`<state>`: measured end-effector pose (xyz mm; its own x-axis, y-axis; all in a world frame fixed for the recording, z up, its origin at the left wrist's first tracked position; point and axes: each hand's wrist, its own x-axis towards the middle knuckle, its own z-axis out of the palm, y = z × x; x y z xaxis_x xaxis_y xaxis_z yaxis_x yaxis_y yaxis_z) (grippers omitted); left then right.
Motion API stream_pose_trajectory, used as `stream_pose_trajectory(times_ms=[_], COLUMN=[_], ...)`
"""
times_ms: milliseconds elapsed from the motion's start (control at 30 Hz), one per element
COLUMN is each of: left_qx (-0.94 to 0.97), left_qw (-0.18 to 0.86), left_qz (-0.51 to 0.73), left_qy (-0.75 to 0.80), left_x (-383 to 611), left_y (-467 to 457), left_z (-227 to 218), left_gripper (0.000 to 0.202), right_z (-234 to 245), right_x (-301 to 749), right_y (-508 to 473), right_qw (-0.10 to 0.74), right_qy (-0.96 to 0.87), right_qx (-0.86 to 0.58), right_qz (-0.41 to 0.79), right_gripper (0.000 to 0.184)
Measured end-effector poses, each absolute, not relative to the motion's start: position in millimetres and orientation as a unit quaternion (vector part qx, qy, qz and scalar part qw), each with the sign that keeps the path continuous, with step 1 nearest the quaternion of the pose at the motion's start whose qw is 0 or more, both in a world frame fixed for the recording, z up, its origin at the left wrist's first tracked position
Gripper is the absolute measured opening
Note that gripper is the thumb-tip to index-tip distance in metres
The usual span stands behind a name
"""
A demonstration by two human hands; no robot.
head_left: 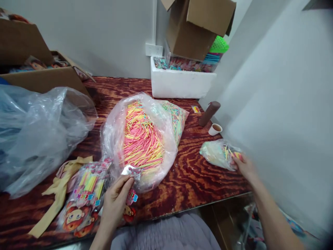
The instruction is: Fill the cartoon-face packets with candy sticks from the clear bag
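Left hand (116, 201) pinches a glossy printed packet (129, 171) by its foil top, at the near edge of the wood-grain surface (195, 173). Right hand (244, 166), blurred, fingers closed on the end of a small crinkled bag (217, 154) at far right. Between them lies a slack clear sack (142, 139) of thin pink and yellow sticks. White cup (215, 129) and brown cylinder (209, 113) stand behind.
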<state>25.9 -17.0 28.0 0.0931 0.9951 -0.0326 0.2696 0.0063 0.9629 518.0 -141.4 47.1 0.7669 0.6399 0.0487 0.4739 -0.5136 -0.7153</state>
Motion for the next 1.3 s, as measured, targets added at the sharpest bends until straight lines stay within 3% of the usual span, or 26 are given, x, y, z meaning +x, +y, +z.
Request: stream_pose_trajectory(times_ms=[100,200,267,333,400,467,567,667,767,900,967,1200,1300], left_qx=[0.586,0.579,0.575,0.575,0.576,0.575,0.575,0.575,0.570,0.568,0.571,0.568,0.575], left_qw=[0.458,0.447,0.436,0.428,0.424,0.419,0.410,0.406,0.408,0.426,0.429,0.422,0.425], left_qz=[0.397,0.406,0.416,0.425,0.430,0.435,0.443,0.449,0.453,0.448,0.445,0.459,0.458], left_qy=[0.537,0.547,0.554,0.553,0.551,0.552,0.552,0.550,0.550,0.544,0.540,0.537,0.528], left_x=[29,26,22,19,16,14,9,6,5,8,9,8,9], left_y=[-17,-18,-19,-18,-17,-14,-12,-14,-19,-24,-24,-18,-18], left_z=[28,30,33,36,40,43,44,44,42,42,43,39,40], left_gripper=[0.030,0.030,0.029,0.027,0.026,0.025,0.022,0.021,0.020,0.019,0.019,0.016,0.017], right_z=[51,60,67,74,81,87,87,72,52,40,40,39,37], right_x=[535,535,527,507,473,425,345,283,249,227,222,220,221], right_y=[-120,-107,-105,-103,-98,-87,-60,-22,17,42,44,36,35], right_qw=[0.210,0.162,0.214,0.362,0.543,0.603,0.526,0.448,0.377,0.141,0.054,-0.044,-0.049], right_qy=[-0.324,-0.329,-0.308,-0.272,-0.240,-0.259,-0.321,-0.423,-0.583,-0.763,-0.793,-0.841,-0.840], right_qx=[-0.920,-0.930,-0.927,-0.890,-0.782,-0.667,-0.560,-0.529,-0.570,-0.608,-0.599,-0.540,-0.541], right_qz=[0.067,0.010,0.001,0.052,0.188,0.352,0.554,0.584,0.440,0.168,0.094,0.005,0.011], right_gripper=[0.020,0.019,0.017,0.015,0.019,0.028,0.028,0.018,0.008,0.018,0.022,0.017,0.016])
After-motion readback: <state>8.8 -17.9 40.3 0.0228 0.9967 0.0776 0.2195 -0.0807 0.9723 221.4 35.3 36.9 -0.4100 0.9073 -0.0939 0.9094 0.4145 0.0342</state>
